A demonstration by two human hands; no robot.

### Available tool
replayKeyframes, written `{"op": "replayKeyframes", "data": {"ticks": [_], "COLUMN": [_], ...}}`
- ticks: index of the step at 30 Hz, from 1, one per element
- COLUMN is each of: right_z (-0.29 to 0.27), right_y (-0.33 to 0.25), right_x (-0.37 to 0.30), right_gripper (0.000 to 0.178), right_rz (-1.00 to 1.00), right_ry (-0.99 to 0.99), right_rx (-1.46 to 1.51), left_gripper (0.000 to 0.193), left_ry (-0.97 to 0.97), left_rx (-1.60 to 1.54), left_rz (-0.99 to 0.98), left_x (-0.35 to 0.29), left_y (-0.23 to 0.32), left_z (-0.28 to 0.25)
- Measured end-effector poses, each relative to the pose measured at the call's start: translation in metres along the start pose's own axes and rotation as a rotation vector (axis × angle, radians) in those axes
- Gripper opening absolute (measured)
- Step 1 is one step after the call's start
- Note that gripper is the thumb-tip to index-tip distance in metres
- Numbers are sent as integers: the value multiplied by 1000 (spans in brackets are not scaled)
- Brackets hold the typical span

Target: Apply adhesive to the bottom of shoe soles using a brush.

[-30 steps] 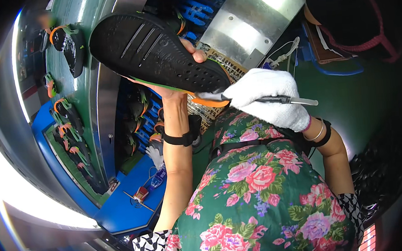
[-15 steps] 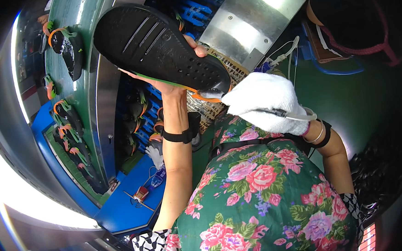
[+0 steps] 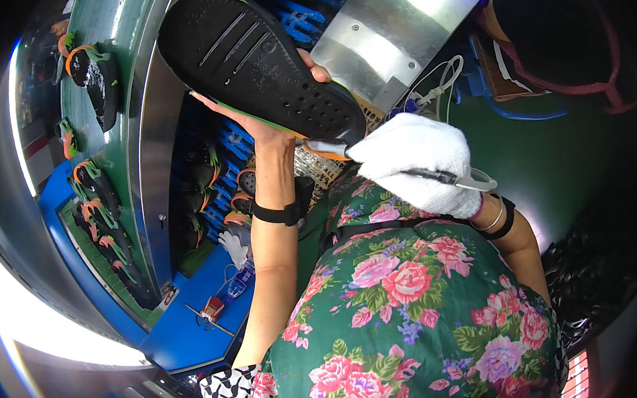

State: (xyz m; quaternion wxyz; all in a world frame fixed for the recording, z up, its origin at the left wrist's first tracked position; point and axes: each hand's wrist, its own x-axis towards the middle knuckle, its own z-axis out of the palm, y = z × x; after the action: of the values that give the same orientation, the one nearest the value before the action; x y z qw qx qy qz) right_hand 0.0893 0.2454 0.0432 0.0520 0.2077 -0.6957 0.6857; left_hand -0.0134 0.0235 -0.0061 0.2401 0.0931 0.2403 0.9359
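My left hand [image 3: 259, 126] grips a black sandal [image 3: 252, 64] by its middle. Its black face with grooves and small holes is turned toward me, with the thumb over the far edge and the palm beneath. Orange and green parts show along its lower edge. In a white glove, my right hand [image 3: 418, 165] is closed around a slim tool [image 3: 434, 174] with a dark shaft and a translucent curved end. The tool's pale tip [image 3: 324, 147] lies against the sandal's narrower end, by the orange part. The gloved fingers hide the tool's middle.
On the left, a green conveyor belt [image 3: 126, 14] carries several orange-green sandals [image 3: 94, 78]. Blue racks [image 3: 307, 17] holding footwear stand behind my left arm. A blue table [image 3: 188, 327] bears a white glove [image 3: 234, 248]. A metal panel [image 3: 381, 31] and a stool [image 3: 525, 113] are beyond.
The tool's tip has slid slightly left along the sandal's edge, and my gloved hand has shifted left with it. The sandal has tilted a little. The whole view has shifted slightly.
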Motion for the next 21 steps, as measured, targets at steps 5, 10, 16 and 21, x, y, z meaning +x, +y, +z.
{"op": "replayKeyframes", "data": {"ticks": [5, 10, 16, 21], "right_z": [3, -8, -9, -11], "right_y": [-5, 0, -6, 1], "right_x": [8, 1, 0, -3], "right_gripper": [11, 12, 12, 11], "right_rz": [-15, 16, 39, 165], "right_ry": [23, 90, 60, 46], "right_rx": [65, -13, -121, 219], "left_gripper": [118, 114, 110, 109], "left_ry": [36, 2, -6, -66], "left_rx": [20, -6, 73, 81], "left_rz": [13, -9, -28, -55], "left_x": [1, 5, 9, 11], "left_y": [-1, 2, 6, 6], "left_z": [-5, 6, 4, 2]}}
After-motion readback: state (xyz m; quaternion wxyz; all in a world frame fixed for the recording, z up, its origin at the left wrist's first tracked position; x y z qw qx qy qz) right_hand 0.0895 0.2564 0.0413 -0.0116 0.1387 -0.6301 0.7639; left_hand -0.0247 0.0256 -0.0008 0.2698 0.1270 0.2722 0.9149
